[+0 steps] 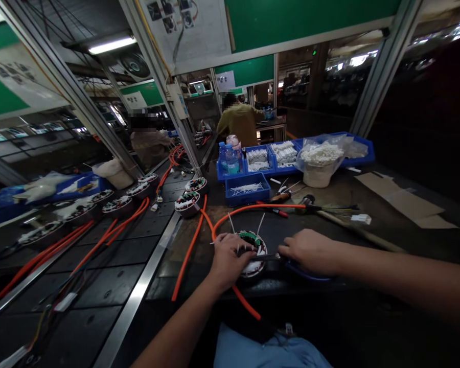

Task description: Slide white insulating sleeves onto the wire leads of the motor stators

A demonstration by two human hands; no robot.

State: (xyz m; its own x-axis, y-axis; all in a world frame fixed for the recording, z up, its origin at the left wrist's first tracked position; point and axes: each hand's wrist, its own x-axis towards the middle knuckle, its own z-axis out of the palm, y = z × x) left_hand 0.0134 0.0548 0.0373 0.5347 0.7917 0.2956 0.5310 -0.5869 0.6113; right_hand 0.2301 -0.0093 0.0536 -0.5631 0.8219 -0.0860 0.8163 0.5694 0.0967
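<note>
Both hands meet at the stator (253,253), near centre of the bench. Left hand (228,260) curls its fingers over the rim; right hand (310,251) pinches a thin tool (266,258) lying left-right. Best to steady the stator firmly. It lies flat, axis up; orange cable (245,304) trails near.

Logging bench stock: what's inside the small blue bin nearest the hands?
The small blue bin holds a thin scatter of white strips on its floor. What they are exactly is too small to tell; its front wall hides the nearest part.
</note>
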